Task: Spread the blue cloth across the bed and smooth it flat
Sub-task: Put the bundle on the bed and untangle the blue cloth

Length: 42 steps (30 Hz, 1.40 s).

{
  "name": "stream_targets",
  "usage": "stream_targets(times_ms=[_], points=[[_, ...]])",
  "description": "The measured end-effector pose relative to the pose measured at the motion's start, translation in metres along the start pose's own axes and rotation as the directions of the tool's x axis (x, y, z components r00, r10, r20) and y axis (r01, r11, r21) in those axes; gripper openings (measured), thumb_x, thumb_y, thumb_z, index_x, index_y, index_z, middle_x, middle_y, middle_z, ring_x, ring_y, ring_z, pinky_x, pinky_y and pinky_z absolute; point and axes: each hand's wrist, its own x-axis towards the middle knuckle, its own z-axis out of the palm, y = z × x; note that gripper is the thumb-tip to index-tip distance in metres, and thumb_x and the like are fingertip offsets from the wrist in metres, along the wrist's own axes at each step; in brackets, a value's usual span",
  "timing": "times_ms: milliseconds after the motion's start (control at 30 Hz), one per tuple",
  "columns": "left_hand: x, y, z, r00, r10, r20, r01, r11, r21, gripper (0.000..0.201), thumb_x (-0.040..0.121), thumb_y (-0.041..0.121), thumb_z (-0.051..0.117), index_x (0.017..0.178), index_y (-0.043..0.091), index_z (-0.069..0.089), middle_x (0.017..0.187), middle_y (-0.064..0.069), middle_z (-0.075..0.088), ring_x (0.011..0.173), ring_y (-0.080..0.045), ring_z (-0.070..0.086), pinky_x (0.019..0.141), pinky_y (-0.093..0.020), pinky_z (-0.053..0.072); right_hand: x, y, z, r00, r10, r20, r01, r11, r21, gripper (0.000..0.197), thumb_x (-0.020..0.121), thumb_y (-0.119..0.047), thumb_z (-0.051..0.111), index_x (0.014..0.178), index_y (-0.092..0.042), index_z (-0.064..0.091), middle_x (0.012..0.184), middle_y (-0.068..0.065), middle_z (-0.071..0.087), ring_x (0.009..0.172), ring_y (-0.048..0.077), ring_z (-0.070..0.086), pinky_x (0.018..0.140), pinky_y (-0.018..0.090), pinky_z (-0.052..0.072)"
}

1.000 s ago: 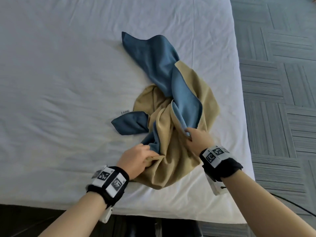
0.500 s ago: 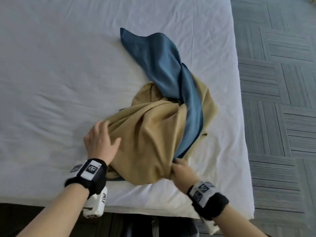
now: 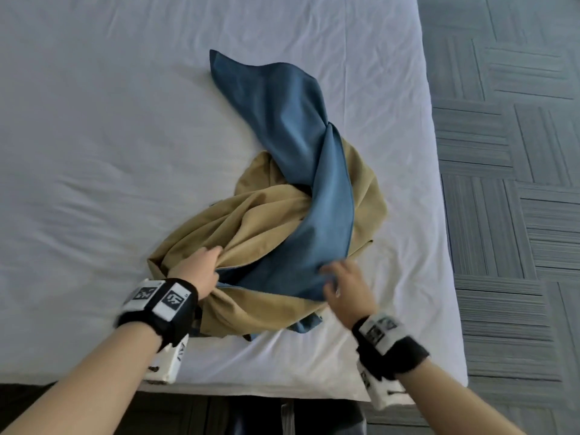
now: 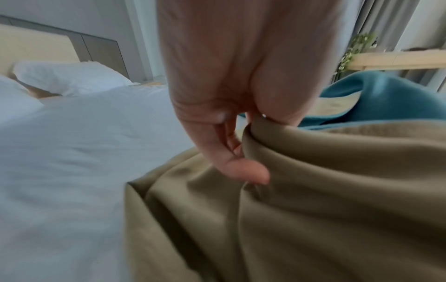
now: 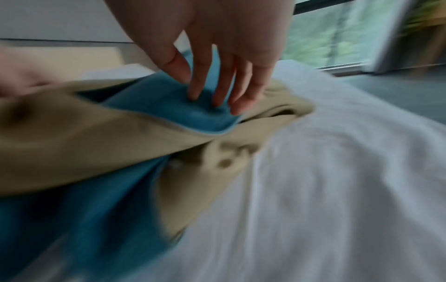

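The blue cloth [image 3: 292, 127] lies twisted on the white bed [image 3: 94, 152], running from a far corner down across a crumpled tan cloth [image 3: 251, 221] to the near edge. My left hand [image 3: 201, 262] grips a fold of the tan cloth; in the left wrist view thumb and fingers [image 4: 248, 167] pinch that tan fold [image 4: 337, 190], with blue cloth [image 4: 386, 103] behind. My right hand [image 3: 332, 277] is blurred at the near end of the blue band. In the right wrist view its straight fingers [image 5: 217, 95] touch the top of the blue cloth [image 5: 169, 112], above tan fabric [image 5: 72, 133].
The bed's near edge [image 3: 282, 381] is just below my wrists, and its right edge borders grey patterned floor [image 3: 518, 183]. White sheet stretches left and far of the pile. White pillows [image 4: 67, 76] lie at the head of the bed in the left wrist view.
My left hand moved right from the pile's left side and took hold of a tan fold. My right hand rose from the near edge onto the blue cloth, whose lower band now lies over the tan.
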Motion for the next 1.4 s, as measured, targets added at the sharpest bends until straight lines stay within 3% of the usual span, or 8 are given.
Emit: stream_targets(times_ms=[267,467,600,733,967,1100,1200,1400], points=[[0.001,-0.032,-0.004,0.967,-0.201,-0.158,0.189,0.978,-0.091,0.039,0.091,0.007,0.041,0.13,0.014,0.041,0.13,-0.015,0.046,0.111,-0.038,0.054,0.09,-0.046,0.047,0.1,0.015,-0.034,0.88,0.435,0.188,-0.47,0.75,0.466,0.075,0.08,-0.024,0.071,0.142,-0.01,0.03,0.126,0.014,0.058,0.112,0.03,0.057,0.092,0.036,0.048],[0.011,-0.018,-0.025,0.977,-0.164,-0.134,0.086,0.886,-0.456,0.063,0.081,0.009,0.06,0.139,0.011,0.037,0.142,-0.015,0.044,0.129,-0.032,0.044,0.108,-0.043,0.037,0.065,-0.045,0.001,0.972,-0.021,0.234,-0.02,0.986,0.168,0.011,0.078,-0.012,0.057,0.082,-0.019,0.05,0.081,0.008,0.06,0.074,0.021,0.054,0.065,0.025,0.033],[0.015,0.038,-0.051,0.982,-0.019,-0.188,-0.131,0.649,-0.749,0.064,0.085,0.022,0.062,0.142,0.016,0.034,0.145,-0.006,0.043,0.128,-0.017,0.044,0.102,-0.025,0.034,-0.008,-0.072,0.053,0.769,-0.301,0.564,0.379,0.925,-0.022,0.016,0.081,-0.012,0.051,0.094,-0.019,0.057,0.095,0.015,0.065,0.085,0.031,0.061,0.067,0.032,0.037],[0.007,0.075,-0.045,0.993,0.103,-0.052,-0.115,0.828,-0.549,0.099,0.067,0.054,0.072,0.146,0.02,0.022,0.145,0.0,0.043,0.125,-0.015,0.047,0.1,-0.03,0.04,-0.06,-0.085,0.101,0.542,-0.428,0.723,0.591,0.806,0.034,0.032,0.092,-0.008,0.044,0.122,-0.007,0.055,0.123,0.019,0.058,0.116,0.033,0.054,0.102,0.043,0.041],[-0.008,0.06,-0.001,0.987,0.161,-0.026,-0.162,0.957,-0.24,0.05,0.086,0.016,0.053,0.134,0.02,0.037,0.122,-0.009,0.06,0.108,-0.029,0.058,0.092,-0.04,0.047,-0.036,-0.062,0.035,0.734,-0.319,0.6,0.338,0.937,0.086,0.027,0.091,-0.029,0.049,0.114,-0.021,0.061,0.103,0.006,0.069,0.094,0.025,0.064,0.084,0.033,0.051],[-0.017,0.032,0.0,0.96,0.277,-0.046,-0.28,0.939,-0.199,0.042,0.088,0.006,0.048,0.128,0.018,0.05,0.123,-0.006,0.06,0.112,-0.027,0.056,0.092,-0.034,0.045,0.014,-0.044,-0.017,0.983,-0.122,0.134,0.103,0.984,0.144,0.015,0.089,-0.018,0.052,0.087,-0.012,0.066,0.077,0.004,0.065,0.071,0.02,0.058,0.071,0.036,0.048],[-0.034,0.022,0.008,0.93,0.368,-0.007,-0.363,0.913,-0.185,0.035,0.088,0.009,0.049,0.12,0.021,0.057,0.118,-0.001,0.058,0.109,-0.024,0.056,0.089,-0.03,0.044,0.048,-0.038,-0.029,0.98,0.144,-0.136,-0.106,0.962,0.253,0.038,0.083,-0.034,0.063,0.114,-0.015,0.055,0.105,0.003,0.059,0.094,0.019,0.058,0.083,0.035,0.049],[-0.058,0.018,0.038,0.846,0.452,0.282,-0.475,0.88,0.015,0.019,0.089,0.017,0.048,0.102,0.017,0.062,0.112,-0.006,0.052,0.105,-0.026,0.053,0.083,-0.029,0.039,0.072,-0.052,-0.017,0.904,0.3,0.303,-0.414,0.79,0.453,0.076,0.08,-0.021,0.07,0.143,-0.013,0.028,0.118,0.012,0.059,0.094,0.022,0.061,0.071,0.03,0.054]])
